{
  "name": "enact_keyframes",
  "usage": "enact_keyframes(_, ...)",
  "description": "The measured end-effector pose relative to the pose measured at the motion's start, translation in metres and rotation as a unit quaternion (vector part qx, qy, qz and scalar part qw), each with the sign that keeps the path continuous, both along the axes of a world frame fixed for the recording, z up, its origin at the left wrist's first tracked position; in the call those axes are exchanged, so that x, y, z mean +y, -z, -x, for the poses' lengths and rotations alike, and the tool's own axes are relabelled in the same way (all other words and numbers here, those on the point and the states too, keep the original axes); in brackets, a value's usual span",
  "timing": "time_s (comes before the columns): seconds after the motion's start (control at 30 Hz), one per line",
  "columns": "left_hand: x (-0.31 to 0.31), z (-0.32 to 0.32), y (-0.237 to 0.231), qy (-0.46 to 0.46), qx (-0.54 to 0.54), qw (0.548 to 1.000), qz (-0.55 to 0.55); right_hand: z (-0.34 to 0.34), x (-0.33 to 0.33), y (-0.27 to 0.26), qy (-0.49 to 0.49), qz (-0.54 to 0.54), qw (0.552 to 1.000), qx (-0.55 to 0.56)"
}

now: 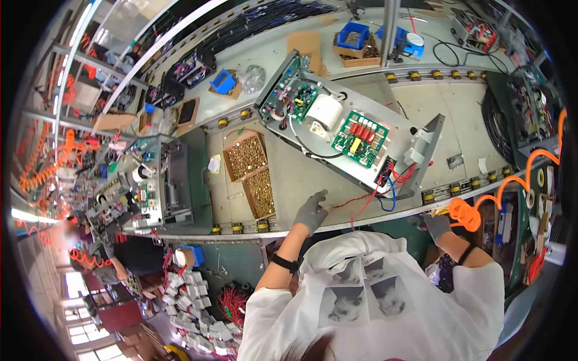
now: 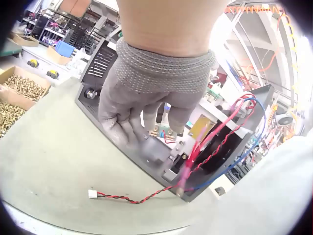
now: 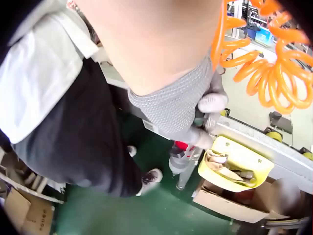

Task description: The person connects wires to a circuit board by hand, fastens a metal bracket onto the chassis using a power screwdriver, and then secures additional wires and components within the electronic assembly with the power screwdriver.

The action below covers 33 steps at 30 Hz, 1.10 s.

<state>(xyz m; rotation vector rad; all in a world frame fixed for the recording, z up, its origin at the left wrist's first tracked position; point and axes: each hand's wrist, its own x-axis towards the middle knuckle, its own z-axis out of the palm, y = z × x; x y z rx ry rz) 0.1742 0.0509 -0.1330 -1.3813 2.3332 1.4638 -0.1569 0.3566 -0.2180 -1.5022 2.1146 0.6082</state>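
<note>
Gray-gloved left hand [image 2: 152, 93], grip released, beside the metal chassis [image 1: 354, 172] on the tabletop [image 1: 292, 186]; right hand [image 1: 438, 226] near its wired end, grip unclear. Chassis likely heavy, rigid; lift by end panels [image 1: 428, 153], sparing fragile circuit board [image 1: 355, 144].

Orange coiled air hose [image 1: 465, 215], red-and-black twisted wire pair [image 2: 137, 201] with white plastic connector [image 2: 93, 194], yellow plastic bin [image 3: 239, 161], green floor [image 3: 107, 210]

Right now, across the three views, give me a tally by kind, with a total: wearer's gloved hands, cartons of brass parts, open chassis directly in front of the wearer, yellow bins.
Wearer's gloved hands: 2
Cartons of brass parts: 2
Open chassis in front: 1
Yellow bin: 1
Total: 6
</note>
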Motion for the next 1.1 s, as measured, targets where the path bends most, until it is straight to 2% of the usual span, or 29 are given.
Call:
enact_keyframes(0.07,0.016,0.004,-0.011,-0.086,0.101,0.989,0.068,0.001,-0.002,-0.043,-0.079,0.012,0.996,0.046)
enact_keyframes(0.1,0.023,0.006,-0.014,-0.092,0.100,0.988,0.067,-0.003,-0.007,-0.078,-0.085,0.011,0.995,0.046)
enact_keyframes(0.17,0.034,0.011,-0.019,-0.029,0.201,0.960,0.193,-0.017,-0.030,-0.155,-0.166,0.049,0.984,0.034)
enact_keyframes(0.2,0.038,0.023,-0.043,-0.015,0.267,0.943,0.200,-0.025,-0.041,-0.181,-0.171,0.047,0.984,0.037)
enact_keyframes(0.27,0.041,0.027,-0.048,0.081,0.298,0.935,0.173,-0.047,-0.064,-0.224,-0.209,0.067,0.975,0.036)
enact_keyframes(0.3,0.040,0.029,-0.057,0.079,0.301,0.934,0.174,-0.060,-0.074,-0.244,-0.210,0.066,0.975,0.040)
enact_keyframes(0.37,0.036,0.034,-0.086,0.214,0.266,0.920,0.192,-0.087,-0.094,-0.272,-0.263,0.182,0.946,0.044)
enact_keyframes(0.4,0.033,0.034,-0.099,0.209,0.270,0.921,0.190,-0.099,-0.100,-0.275,-0.267,0.177,0.946,0.046)
enact_keyframes(0.43,0.028,0.032,-0.110,0.277,0.168,0.943,0.078,-0.111,-0.106,-0.277,-0.254,0.250,0.934,0.030)
enact_keyframes(0.47,0.023,0.026,-0.115,0.338,0.061,0.939,-0.037,-0.123,-0.114,-0.278,-0.240,0.323,0.916,0.010)
enact_keyframes(0.5,0.019,0.017,-0.112,0.330,0.063,0.941,-0.040,-0.136,-0.125,-0.277,-0.247,0.319,0.915,0.007)
enact_keyframes(0.57,0.007,-0.007,-0.105,0.285,0.058,0.956,0.038,-0.164,-0.156,-0.273,-0.137,0.383,0.914,-0.001)
enact_keyframes(0.6,0.005,-0.021,-0.103,0.260,0.068,0.958,0.103,-0.183,-0.170,-0.280,-0.062,0.339,0.935,-0.083)
enact_keyframes(0.63,0.003,-0.031,-0.101,0.249,0.063,0.961,0.102,-0.191,-0.183,-0.275,-0.071,0.337,0.934,-0.091)
enact_keyframes(0.7,-0.001,-0.041,-0.096,0.330,0.065,0.917,0.216,-0.200,-0.202,-0.253,-0.112,0.203,0.936,-0.266)
enact_keyframes(0.73,0.005,-0.045,-0.087,0.312,0.127,0.898,0.283,-0.199,-0.201,-0.225,-0.112,0.221,0.919,-0.308)
enact_keyframes(0.77,0.004,-0.046,-0.082,0.308,0.127,0.900,0.283,-0.198,-0.208,-0.215,-0.116,0.218,0.919,-0.308)
enact_keyframes(0.8,0.003,-0.047,-0.078,0.329,0.143,0.879,0.314,-0.197,-0.216,-0.210,-0.008,0.047,0.893,-0.447)
enact_keyframes(0.83,0.000,-0.048,-0.074,0.352,0.160,0.855,0.345,-0.197,-0.222,-0.203,0.105,-0.127,0.814,-0.557)
enact_keyframes(0.87,-0.007,-0.048,-0.070,0.377,0.123,0.857,0.329,-0.202,-0.213,-0.191,0.166,-0.071,0.802,-0.570)
enact_keyframes(0.9,-0.020,-0.052,-0.064,0.375,0.126,0.858,0.327,-0.206,-0.211,-0.187,0.167,-0.073,0.803,-0.567)
enact_keyframes(0.97,-0.057,-0.064,-0.043,0.269,0.183,0.886,0.330,-0.213,-0.206,-0.181,0.228,-0.027,0.828,-0.511)
enact_keyframes(1.0,-0.078,-0.075,-0.026,0.192,0.199,0.918,0.283,-0.208,-0.196,-0.167,0.189,0.007,0.858,-0.477)
enact_keyframes(1.03,-0.100,-0.088,-0.003,0.115,0.213,0.942,0.233,-0.210,-0.192,-0.169,0.195,0.009,0.858,-0.475)
enact_keyframes(1.07,-0.120,-0.102,0.021,-0.020,0.259,0.942,0.214,-0.211,-0.189,-0.173,0.211,0.002,0.868,-0.450)
enact_keyframes(1.1,-0.146,-0.114,0.036,-0.148,0.197,0.969,0.031,-0.212,-0.187,-0.176,0.229,-0.005,0.876,-0.425)
